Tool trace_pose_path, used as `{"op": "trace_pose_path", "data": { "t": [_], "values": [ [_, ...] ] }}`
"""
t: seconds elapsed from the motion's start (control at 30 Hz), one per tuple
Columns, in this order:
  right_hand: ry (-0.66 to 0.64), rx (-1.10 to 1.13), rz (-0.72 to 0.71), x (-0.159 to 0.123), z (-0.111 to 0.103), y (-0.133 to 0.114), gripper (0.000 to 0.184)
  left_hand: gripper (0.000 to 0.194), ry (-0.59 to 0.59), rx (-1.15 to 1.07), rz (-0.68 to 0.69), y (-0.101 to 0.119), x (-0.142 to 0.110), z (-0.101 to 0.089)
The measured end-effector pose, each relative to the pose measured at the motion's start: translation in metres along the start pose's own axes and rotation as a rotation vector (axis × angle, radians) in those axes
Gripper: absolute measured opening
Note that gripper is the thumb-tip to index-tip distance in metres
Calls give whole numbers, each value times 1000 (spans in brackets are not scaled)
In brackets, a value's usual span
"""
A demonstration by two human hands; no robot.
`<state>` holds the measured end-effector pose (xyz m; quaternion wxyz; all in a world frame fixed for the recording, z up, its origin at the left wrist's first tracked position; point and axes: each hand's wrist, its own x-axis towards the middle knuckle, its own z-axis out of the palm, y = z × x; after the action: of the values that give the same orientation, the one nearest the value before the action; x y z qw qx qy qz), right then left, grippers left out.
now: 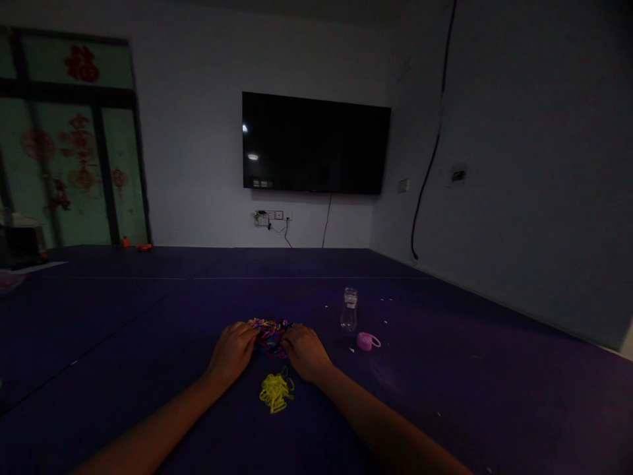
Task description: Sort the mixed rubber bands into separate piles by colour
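Your left hand (pixel 234 346) and right hand (pixel 305 351) are positioned apart from each other, one at each side of a pile of mixed-colour bands (pixel 270 338). Both hands rest low at the surface (pixel 198 310), backs upward, with the fingers turned inward. The fingertips of each hand meet the near edge of the pile on their own side. Whether either hand is clamped on individual bands cannot be determined; the fingers and the dim light conceal the contact.

The mixed pile lies between your hands and contains pink, blue, red, orange and yellow bands. A separate pile of yellow bands (pixel 275 392) lies closer to you, between your forearms and apart from both hands.

To the right of your right hand, a clear bottle (pixel 349 311) stands upright on the surface, its top uncovered. A pink cap (pixel 364 341) with a loop at its right side lies near the bottle, on the side toward you. Small white scraps (pixel 386 322) are scattered around these two items.

The surface is dark purple and is crossed by thin seams. At its far left edge, refer to two small orange objects (pixel 125 241), located beside a glass door (pixel 74 165) bearing red decorations. A television (pixel 316 145) with a dark screen is mounted on the facing wall (pixel 198 132), above a row of sockets (pixel 279 215).
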<state>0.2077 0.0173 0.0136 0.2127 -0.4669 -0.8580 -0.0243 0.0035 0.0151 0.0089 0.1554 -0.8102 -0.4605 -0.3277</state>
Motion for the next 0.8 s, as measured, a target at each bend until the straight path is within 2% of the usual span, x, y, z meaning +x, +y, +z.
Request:
{"op": "trace_pose_path", "data": {
  "t": [0.23,0.53,0.67,0.8],
  "values": [
    [-1,6,1,0,4,2,29,14,101,-140,75,5,-2,-1],
    [57,54,24,-1,2,1,34,16,145,-269,5,5,-2,1],
    [99,43,-110,-2,-1,-4,43,15,118,-299,67,3,-1,3],
    [79,8,-280,-3,0,-7,47,18,32,-326,137,3,-1,3]
  ]
}}
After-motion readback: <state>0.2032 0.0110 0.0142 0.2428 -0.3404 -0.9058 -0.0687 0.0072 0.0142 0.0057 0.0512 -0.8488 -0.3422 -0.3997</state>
